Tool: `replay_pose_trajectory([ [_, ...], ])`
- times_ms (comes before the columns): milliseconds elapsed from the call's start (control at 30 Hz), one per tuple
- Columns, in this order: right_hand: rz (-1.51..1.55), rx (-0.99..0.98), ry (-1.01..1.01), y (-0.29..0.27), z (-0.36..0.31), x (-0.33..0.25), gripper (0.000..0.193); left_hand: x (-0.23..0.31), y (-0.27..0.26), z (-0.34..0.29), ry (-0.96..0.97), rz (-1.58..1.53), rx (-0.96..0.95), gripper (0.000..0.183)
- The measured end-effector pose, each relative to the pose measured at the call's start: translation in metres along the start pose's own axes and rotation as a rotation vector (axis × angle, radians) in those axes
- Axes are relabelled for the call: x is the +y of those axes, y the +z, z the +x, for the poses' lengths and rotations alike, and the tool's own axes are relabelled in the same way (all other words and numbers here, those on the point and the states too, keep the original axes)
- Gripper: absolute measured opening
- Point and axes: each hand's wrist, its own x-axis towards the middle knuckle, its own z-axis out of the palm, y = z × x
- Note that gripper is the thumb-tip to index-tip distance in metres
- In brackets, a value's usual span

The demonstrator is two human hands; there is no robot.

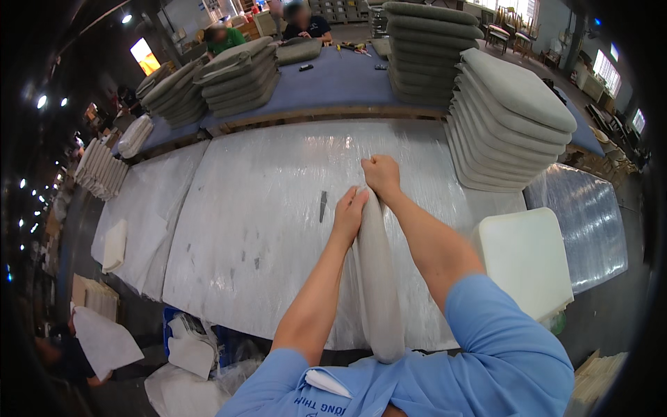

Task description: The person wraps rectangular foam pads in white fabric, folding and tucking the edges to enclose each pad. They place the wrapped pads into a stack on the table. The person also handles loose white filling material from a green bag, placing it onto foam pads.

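A light grey fabric-covered seat cushion [379,278] stands on its edge in front of me, its near end against my shirt. My left hand [349,214] is closed on the upper far part of the cushion, thumb on top. Just beyond it, my right hand [381,174] is clenched in a fist at the cushion's far end. It seems to grip the cover's edge there, though the fingers hide what is inside them. Beneath lies a worktable [257,208] wrapped in clear plastic film, with a few dark torn patches.
A tall stack of light grey cushions [511,125] stands at the right, with a white foam pad [524,257] nearer me. Dark cushion stacks [240,76] sit on the blue table [326,83] beyond. Two people work at the back. A blue crate [194,340] with white pieces is at lower left.
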Motion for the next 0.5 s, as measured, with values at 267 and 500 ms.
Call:
replay_pose_trajectory([
  [267, 0.728, -0.369, 0.112, -0.039, -0.041, 0.018, 0.03, 0.001, -0.037, -0.025, 0.143, 0.102, 0.004, 0.041],
  [500, 0.903, -0.485, 0.175, -0.041, -0.051, 0.032, 0.034, -0.006, -0.025, 0.015, 0.287, 0.327, 0.229, 0.027],
])
